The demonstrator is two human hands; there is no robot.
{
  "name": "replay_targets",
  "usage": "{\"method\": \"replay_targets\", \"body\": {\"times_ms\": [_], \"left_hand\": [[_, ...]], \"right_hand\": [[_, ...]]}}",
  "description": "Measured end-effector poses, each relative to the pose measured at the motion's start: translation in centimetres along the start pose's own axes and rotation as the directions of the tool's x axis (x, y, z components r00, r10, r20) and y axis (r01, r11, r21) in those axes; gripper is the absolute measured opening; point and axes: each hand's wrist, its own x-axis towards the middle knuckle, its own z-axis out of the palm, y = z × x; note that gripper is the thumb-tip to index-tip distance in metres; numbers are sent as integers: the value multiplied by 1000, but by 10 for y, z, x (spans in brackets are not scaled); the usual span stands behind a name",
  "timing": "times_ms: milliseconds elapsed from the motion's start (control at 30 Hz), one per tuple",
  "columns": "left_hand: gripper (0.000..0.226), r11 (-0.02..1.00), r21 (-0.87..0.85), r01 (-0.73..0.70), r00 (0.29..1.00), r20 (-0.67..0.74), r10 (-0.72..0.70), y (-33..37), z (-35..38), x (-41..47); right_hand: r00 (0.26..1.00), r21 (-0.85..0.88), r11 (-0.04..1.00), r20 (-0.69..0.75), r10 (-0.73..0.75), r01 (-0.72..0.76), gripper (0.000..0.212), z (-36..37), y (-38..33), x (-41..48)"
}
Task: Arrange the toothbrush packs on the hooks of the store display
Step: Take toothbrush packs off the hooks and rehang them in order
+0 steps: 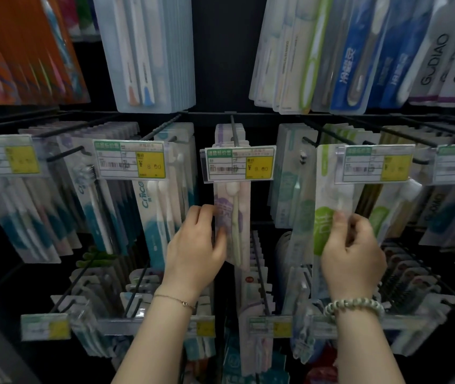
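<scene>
The purple pack [238,209] on the middle hook [235,133] is being gripped by the left hand [196,246]; the green pack [323,220] is being pinched by the right hand [352,254].

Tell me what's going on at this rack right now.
A person is working at a store display full of hanging toothbrush packs. The left hand grips the purple pack at the front of the centre hook, just under its price tag. The right hand pinches the edge of the green pack one row to the right. Both packs seem to be still on the rack, not pulled free.
</scene>
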Motion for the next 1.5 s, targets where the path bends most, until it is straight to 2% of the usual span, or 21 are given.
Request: {"method": "replay_targets", "body": {"times_ms": [367, 500, 600, 767, 867, 1133, 1233, 1500], "left_hand": [[19, 1000, -1, 10, 1000, 11, -10, 2, -3, -13], [15, 1000, 8, 4, 999, 52, -4, 2, -6, -18], [12, 1000, 31, -4, 996, 95, 1, 4, -8, -23], [14, 998, 54, 28, 976, 215, -39, 4, -7, -37], [17, 994, 106, 29, 961, 269, -56, 5, -8, -48], [18, 997, 83, 8, 961, 275, -30, 1, -12, -85], [14, 997, 73, 6, 960, 278, -26, -5, -17, -98], [12, 994, 109, -7, 946, 323, -29, -26, -25, -138]], "right_hand": [[997, -32, 999, 83, 9, -7, 46, 2, 2, -2], [995, -69, 995, 73, 71, -66, 41, -2, -4, -12], [996, -116, 993, 82, 25, -15, 34, -4, -8, -26], [970, -153, 978, 222, -103, 139, 22, -2, -10, -51], [951, -196, 965, 288, -114, 175, 21, 0, -11, -66], [900, -161, 936, 365, -238, 313, 16, 8, -9, -116], [871, -169, 925, 427, -243, 341, 23, 8, -7, -135], [800, -141, 907, 537, -267, 397, 21, 17, 1, -179]]}}
